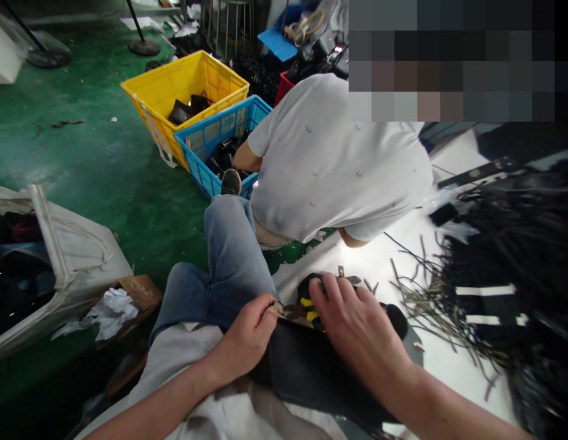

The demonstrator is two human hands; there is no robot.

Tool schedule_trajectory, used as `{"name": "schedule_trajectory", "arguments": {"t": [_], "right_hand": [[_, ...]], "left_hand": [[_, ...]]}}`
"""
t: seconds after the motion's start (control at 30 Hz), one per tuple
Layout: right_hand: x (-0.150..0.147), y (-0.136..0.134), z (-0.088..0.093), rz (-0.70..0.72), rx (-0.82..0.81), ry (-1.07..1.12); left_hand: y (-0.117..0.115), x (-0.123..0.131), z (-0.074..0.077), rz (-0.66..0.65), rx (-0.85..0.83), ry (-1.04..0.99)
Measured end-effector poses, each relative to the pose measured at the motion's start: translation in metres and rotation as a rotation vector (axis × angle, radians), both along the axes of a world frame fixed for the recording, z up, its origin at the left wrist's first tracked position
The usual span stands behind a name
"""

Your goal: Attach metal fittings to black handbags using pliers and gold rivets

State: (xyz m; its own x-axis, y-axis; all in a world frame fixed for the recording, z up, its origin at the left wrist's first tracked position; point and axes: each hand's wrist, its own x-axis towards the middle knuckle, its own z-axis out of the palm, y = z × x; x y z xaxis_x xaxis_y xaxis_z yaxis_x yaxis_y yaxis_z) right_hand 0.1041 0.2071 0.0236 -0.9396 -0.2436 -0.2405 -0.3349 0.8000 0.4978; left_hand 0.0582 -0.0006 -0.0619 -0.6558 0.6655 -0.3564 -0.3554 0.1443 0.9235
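Note:
My left hand (250, 336) is closed, thumb against fingers, at the upper left corner of a flat black leather-like piece (306, 360) that lies over my lap. Beside its fingertips is a small brownish strip or fitting, too blurred to name. My right hand (352, 315) arches over the far edge of the black piece with its fingers curled down. Under and beside those fingers is a black-and-yellow item (308, 303), perhaps tool handles. The right fingertips are hidden, so what they grip does not show. A dark round object (396, 321) is just right of that hand.
A white worktable (380, 256) carries a heap of black straps (508, 263) at right. Ahead, a co-worker in a grey shirt (339, 165) bends towards a blue crate (204, 159). A yellow crate (149, 101) is behind it. At left are a white bin (94, 238) and crumpled paper (114, 310).

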Motion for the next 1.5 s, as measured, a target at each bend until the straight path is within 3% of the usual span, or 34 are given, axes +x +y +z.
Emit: {"name": "schedule_trajectory", "arguments": {"t": [0.37,0.7,1.2,1.5], "right_hand": [[0.013,-0.028,0.0,-0.136,0.129,0.086],[0.013,-0.049,0.011,-0.243,0.102,0.121],[0.026,-0.048,-0.021,-0.358,0.076,0.064],[0.027,-0.051,-0.021,-0.433,0.076,0.013]], "left_hand": [[0.001,0.007,-0.002,0.051,-0.018,-0.004],[0.005,0.014,0.002,0.113,-0.051,-0.011],[0.006,0.02,-0.01,0.166,-0.098,-0.015],[0.005,0.023,-0.012,0.17,-0.097,-0.015]]}}
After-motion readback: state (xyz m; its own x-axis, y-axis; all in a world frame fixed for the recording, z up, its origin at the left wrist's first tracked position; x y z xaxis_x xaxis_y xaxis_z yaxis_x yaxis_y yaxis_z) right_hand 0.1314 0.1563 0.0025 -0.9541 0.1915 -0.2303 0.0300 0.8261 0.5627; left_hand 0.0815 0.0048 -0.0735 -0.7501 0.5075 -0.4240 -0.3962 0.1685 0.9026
